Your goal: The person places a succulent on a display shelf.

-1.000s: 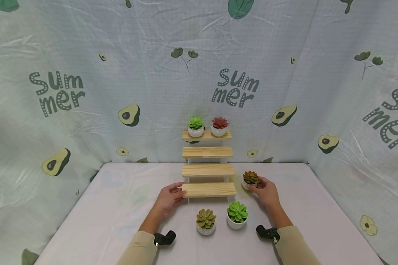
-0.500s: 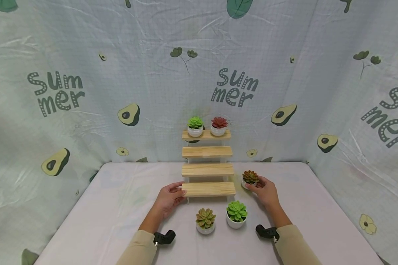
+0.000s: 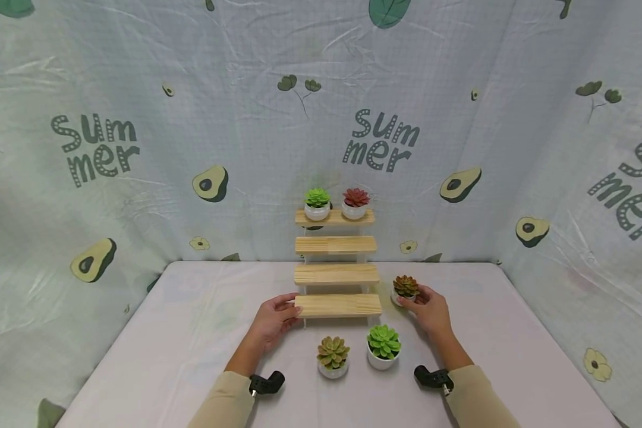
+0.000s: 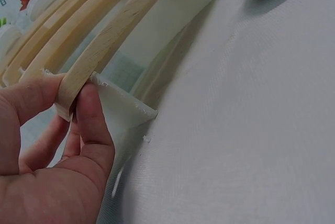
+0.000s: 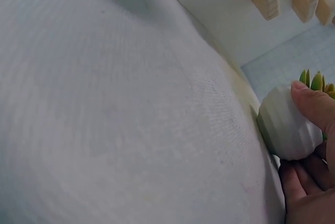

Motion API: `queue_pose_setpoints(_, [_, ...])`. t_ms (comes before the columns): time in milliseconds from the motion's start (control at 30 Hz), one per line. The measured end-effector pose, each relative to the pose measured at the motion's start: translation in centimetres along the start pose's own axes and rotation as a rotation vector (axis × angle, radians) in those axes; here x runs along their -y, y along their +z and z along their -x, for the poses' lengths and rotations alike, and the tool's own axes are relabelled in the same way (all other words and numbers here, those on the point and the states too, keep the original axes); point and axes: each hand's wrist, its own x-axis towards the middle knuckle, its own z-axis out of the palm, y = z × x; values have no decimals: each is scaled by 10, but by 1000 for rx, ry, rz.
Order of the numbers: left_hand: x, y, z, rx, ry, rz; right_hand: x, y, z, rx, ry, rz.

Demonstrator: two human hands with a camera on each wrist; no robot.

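A stepped wooden plant stand [image 3: 338, 305] with white side supports stands at the middle of the table. My left hand [image 3: 274, 321] pinches the left end of its lowest board [image 4: 86, 72] between thumb and fingers. To the right of the stand, my right hand [image 3: 430, 309] grips the white ribbed pot [image 5: 290, 124] of a brownish-orange succulent [image 3: 406, 286], thumb on the near side and fingers round the other. In front of the stand are an olive-brown potted succulent [image 3: 333, 354] and a bright green one [image 3: 383, 343].
On the top board sit a light green potted succulent [image 3: 317, 202] and a dark red one [image 3: 355, 201]. A printed curtain [image 3: 246, 131] hangs behind the white table [image 3: 192, 333]. Each wrist wears a black camera mount [image 3: 267, 383].
Both hands keep their places and their holds. The head view shifts very slightly; the pots and the stand stay where they were.
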Motion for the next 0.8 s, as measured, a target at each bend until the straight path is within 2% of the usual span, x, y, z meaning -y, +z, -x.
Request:
queue_pose_setpoints(233, [0, 0, -2, -12, -6, -6, 0, -2, -2, -15, -3, 2])
queue_pose_setpoints(433, [-1, 0, -2, 3, -9, -16, 4, -4, -3, 15, -8, -5])
queue_pose_setpoints(600, [0, -1, -1, 5, -6, -15, 18, -6, 0, 30, -80, -9])
queue_pose_setpoints(800, [-1, 0, 0, 0, -2, -21, 40, -11, 4, 47, -122, -28])
